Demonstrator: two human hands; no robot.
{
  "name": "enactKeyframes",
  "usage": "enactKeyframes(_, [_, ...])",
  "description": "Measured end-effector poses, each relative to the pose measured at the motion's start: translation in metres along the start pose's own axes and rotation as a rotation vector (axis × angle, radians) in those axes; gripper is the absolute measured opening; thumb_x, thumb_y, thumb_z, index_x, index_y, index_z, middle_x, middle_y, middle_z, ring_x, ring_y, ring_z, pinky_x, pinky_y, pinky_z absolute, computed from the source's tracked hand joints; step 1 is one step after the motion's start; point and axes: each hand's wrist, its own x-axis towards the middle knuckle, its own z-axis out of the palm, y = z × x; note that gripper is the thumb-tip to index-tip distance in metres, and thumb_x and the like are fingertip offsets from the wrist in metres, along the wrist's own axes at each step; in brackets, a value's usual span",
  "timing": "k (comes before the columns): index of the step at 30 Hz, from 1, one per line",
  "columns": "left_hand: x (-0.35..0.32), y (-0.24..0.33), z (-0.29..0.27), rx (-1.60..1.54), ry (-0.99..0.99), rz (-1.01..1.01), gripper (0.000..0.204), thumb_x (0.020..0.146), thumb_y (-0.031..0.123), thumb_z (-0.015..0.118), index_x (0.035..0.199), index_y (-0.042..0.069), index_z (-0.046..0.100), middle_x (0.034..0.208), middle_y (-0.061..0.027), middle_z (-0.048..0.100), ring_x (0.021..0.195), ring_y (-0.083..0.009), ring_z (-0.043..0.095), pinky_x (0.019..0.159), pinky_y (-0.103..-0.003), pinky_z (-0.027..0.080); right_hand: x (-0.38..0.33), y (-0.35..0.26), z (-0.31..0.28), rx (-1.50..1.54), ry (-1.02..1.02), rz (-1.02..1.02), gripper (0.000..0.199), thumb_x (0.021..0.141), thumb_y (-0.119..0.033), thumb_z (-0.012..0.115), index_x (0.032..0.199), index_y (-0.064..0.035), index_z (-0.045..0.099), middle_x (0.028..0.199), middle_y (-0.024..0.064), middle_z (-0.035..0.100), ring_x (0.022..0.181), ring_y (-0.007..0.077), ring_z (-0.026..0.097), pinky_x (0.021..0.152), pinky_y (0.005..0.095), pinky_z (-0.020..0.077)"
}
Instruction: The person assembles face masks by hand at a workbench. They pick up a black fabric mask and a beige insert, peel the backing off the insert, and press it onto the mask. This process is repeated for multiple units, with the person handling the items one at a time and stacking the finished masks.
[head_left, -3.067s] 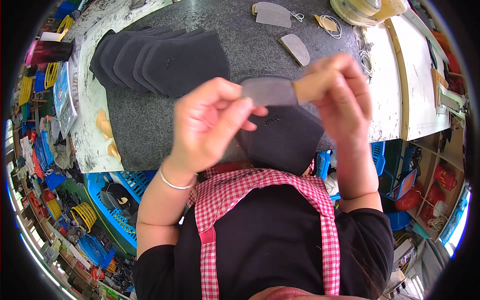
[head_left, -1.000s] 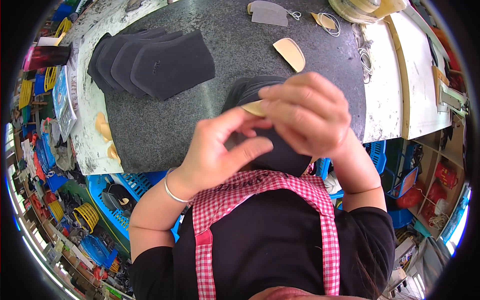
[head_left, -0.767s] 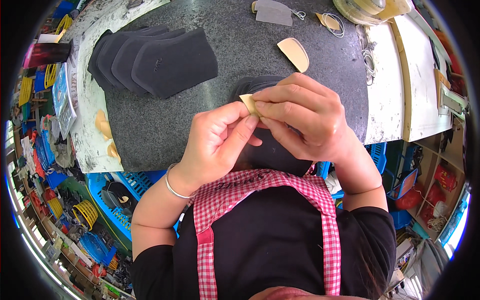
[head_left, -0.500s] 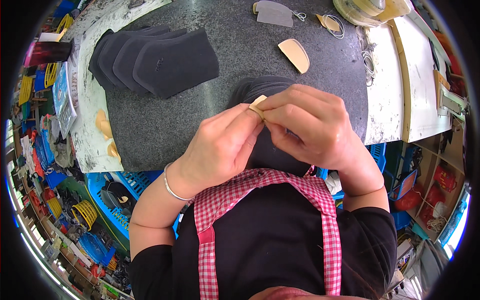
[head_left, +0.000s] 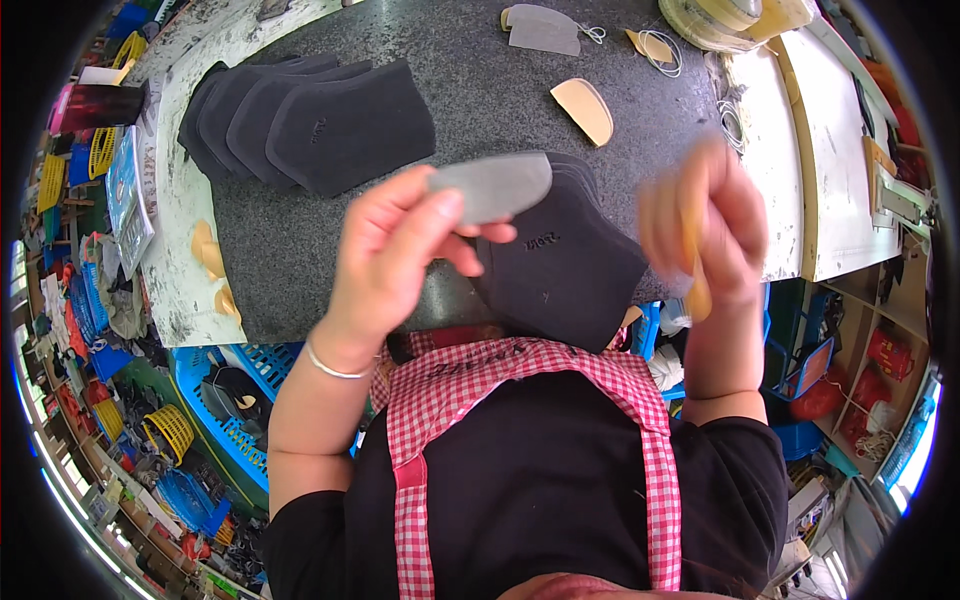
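Step in hand: apparently stripping backing, as the grey patch and the tan strip are now separate.
Grey patch: raised over the upper-left part of the near black stack, the landmark here.
Left hand: left of that stack, thumb and forefinger pinching the patch's near end, other fingers curled below; forearm upright.
Right hand: right of the stack, raised and blurred, the strip hanging from its fingers; exact contact unclear.
Next move: likely calls for letting go of the strip while gripping the patch only by its end.
Fanned black pieces: left of the stack.
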Motion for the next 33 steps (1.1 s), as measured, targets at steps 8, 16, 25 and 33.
enactKeyframes(8, [0.001,-0.013,-0.001,-0.476,-0.283,-0.331,0.021,0.107,0.017,0.062,0.100,-0.002,0.068,0.101,-0.0204,0.078,0.083,-0.0227,0.080,0.059,-0.024,0.061,0.009,-0.002,0.017,-0.947,0.038,-0.391,0.032,0.077,-0.003,0.089,0.103,0.0007,0.070,0.088,0.0128,0.071,0.079,0.0249,0.071,0.066,0.0332,0.0555])
enactKeyframes(16, [-0.025,-0.049,0.011,1.172,-0.157,0.745,0.038,0.069,0.019,0.094,0.101,0.007,0.080,0.108,-0.0024,0.077,0.092,-0.0223,0.069,0.073,-0.036,0.055,0.010,0.004,0.010,-0.439,0.274,0.323,0.009,0.096,-0.005,0.075,0.092,0.0016,0.071,0.079,-0.0015,0.067,0.072,0.0036,0.060,0.061,0.0228,0.0471])
enactKeyframes(25, [-0.031,-0.049,0.012,1.349,-0.145,0.779,0.031,0.075,0.025,0.090,0.101,0.011,0.080,0.113,0.0023,0.076,0.109,-0.0232,0.068,0.088,-0.041,0.049,0.023,0.022,0.013,-0.634,0.163,0.474,0.014,0.091,-0.008,0.080,0.090,0.0037,0.071,0.068,0.0064,0.068,0.063,0.0094,0.065,0.059,0.0278,0.0526])
enactKeyframes(33, [-0.025,-0.029,0.008,1.252,-0.259,0.628,0.033,0.074,0.022,0.089,0.104,0.012,0.080,0.114,-0.0011,0.076,0.125,-0.0283,0.068,0.096,-0.044,0.050,0.040,0.008,0.008,-1.490,0.107,0.360,0.060,0.084,-0.061,0.081,0.086,-0.0039,0.065,0.069,0.0186,0.068,0.070,0.0400,0.072,0.064,0.0474,0.0565])
